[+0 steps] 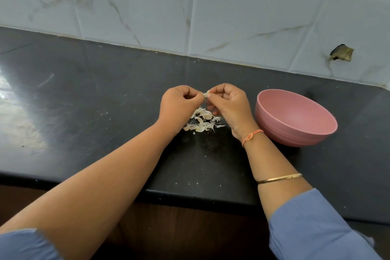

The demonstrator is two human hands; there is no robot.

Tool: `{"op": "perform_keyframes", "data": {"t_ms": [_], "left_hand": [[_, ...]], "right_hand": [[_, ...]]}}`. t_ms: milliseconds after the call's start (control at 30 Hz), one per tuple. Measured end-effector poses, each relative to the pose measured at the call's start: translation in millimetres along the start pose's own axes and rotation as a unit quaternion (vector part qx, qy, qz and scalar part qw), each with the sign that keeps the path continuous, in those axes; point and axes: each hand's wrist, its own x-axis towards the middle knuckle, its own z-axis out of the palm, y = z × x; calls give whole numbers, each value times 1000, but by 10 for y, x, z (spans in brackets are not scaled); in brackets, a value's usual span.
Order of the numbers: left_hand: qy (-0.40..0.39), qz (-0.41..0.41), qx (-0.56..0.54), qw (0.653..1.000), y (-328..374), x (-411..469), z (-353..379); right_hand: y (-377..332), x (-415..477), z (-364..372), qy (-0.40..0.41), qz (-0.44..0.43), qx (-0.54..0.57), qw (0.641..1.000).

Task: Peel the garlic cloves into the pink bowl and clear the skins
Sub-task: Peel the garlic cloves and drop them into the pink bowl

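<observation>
Both hands meet above the black counter, pinching one small garlic clove (206, 93) between their fingertips. My left hand (178, 106) holds it from the left, my right hand (229, 105) from the right, fingers curled. Below them a heap of pale garlic skins and cloves (203, 121) lies on the counter. The pink bowl (294, 118) stands just right of my right wrist; the part of its inside that shows holds nothing.
The black counter (95, 95) runs to a white tiled wall (232, 6) at the back, with a broken hole in a tile (341, 54) at the right. The counter's front edge (190, 196) is near my forearms. Small skin flecks dot the surface.
</observation>
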Motion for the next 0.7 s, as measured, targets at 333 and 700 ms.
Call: {"op": "perform_keyframes", "data": {"t_ms": [333, 700], "left_hand": [[-19, 4, 26, 999, 0, -14, 3], [37, 13, 9, 999, -22, -7, -8]], "right_hand": [[-36, 43, -37, 19, 46, 222, 974], [-33, 14, -32, -14, 57, 208, 976]]}}
